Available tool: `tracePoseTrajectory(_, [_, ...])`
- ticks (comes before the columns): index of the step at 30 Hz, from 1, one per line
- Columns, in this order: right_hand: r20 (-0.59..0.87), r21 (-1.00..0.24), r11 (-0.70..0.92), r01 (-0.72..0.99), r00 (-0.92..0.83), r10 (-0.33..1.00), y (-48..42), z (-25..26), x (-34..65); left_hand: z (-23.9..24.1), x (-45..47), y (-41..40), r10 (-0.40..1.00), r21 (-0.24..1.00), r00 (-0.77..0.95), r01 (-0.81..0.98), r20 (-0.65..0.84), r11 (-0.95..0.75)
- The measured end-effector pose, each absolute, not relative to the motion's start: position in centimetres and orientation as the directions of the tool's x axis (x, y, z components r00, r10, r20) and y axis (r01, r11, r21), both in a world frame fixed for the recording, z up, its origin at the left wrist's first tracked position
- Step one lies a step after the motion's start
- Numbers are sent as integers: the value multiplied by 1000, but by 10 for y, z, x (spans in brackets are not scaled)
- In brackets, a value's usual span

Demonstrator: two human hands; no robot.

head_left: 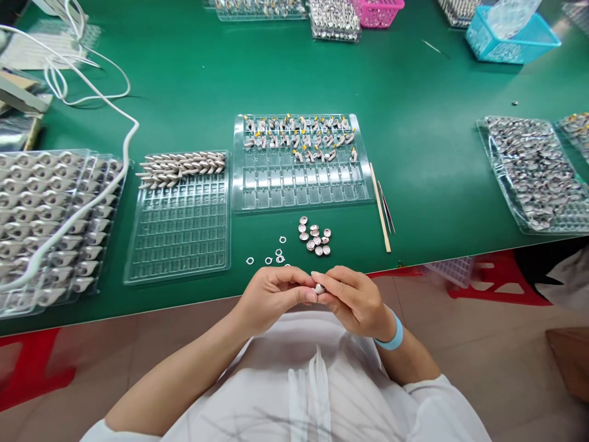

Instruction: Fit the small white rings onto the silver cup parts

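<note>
My left hand and my right hand meet at the table's front edge, fingertips closed together on a small silvery metal part. Fingers cover much of it, so its full shape is hidden. Just beyond my hands lies a group of small round metal caps. Several thin white rings are scattered to their left. Behind them a clear compartment tray holds rows of small grey parts with yellow tips. Tweezers and a wooden stick lie to its right.
On the left are a clear tray partly filled with slim metal pieces and stacked trays of larger metal parts. A white cable crosses over them. Another loaded tray lies right. Pink and blue baskets stand at the back.
</note>
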State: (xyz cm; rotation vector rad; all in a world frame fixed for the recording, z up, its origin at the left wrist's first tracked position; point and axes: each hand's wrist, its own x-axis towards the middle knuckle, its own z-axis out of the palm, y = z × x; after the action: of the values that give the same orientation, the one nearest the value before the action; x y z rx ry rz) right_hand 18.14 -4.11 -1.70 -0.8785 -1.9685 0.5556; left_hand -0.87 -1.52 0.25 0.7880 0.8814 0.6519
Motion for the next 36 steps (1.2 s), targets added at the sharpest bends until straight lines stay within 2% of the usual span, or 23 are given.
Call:
tracePoseTrajectory(5, [557,-698,632,337,-300,775,-42,-16,178,4,-10,-15,722,761,499,-175,-479,625])
tracePoseTrajectory(9, [575,-643,662,384,-328,749,-45,-19,178,6,-11,-16,702,737,515,-182,-492,651])
tracePoseTrajectory(16, [577,-638,646,419,-295,762,-46,-22,176,10,-9,-18,820,838,388,-179,-420,515])
tracePoseTrajectory(29, [537,-684,645,341,-364,761,-46,-18,181,8,-11,-19,738,763,486,-198,-469,615])
tracePoseTrajectory(36, [523,-717,619,320,-339,782,-47,-19,180,5,-11,-20,727,745,536,-246,-429,620])
